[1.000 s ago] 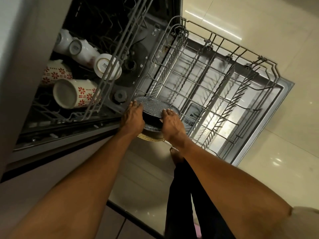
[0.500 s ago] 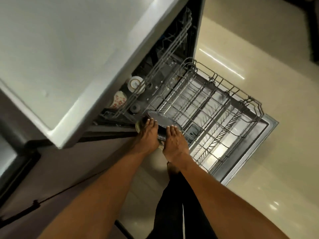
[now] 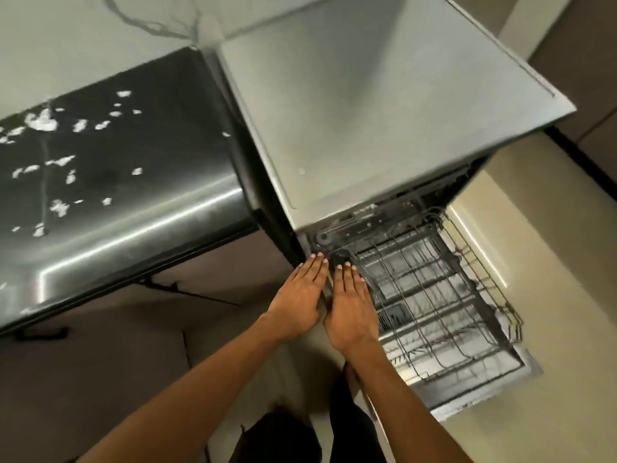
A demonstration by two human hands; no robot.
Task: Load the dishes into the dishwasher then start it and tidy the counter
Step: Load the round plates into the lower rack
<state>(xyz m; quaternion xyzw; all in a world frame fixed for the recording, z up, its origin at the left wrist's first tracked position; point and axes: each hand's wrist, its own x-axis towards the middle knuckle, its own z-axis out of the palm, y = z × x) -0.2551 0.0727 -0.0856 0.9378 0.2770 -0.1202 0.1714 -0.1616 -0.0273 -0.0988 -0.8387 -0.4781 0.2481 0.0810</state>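
Observation:
The dishwasher (image 3: 367, 121) stands open, its grey top filling the upper middle. Its wire lower rack (image 3: 434, 295) is pulled out over the lowered door (image 3: 484, 392). My left hand (image 3: 300, 295) and my right hand (image 3: 350, 305) lie side by side, fingers straight, at the rack's near left corner. A small part of a dark dish (image 3: 340, 258) shows between and just past the fingertips. Whether the fingers touch it I cannot tell. The upper rack and its cups are hidden under the dishwasher's top.
A glossy black counter (image 3: 117, 168) with white specks on it sits left of the dishwasher. Pale tiled floor (image 3: 551, 312) lies to the right of the door. My dark-clothed legs (image 3: 277, 436) show at the bottom.
The view has lifted, so the dishwasher top and black counter now fill the frame. My hands have flattened and drawn together; the speckled dishes they gripped are now almost hidden.

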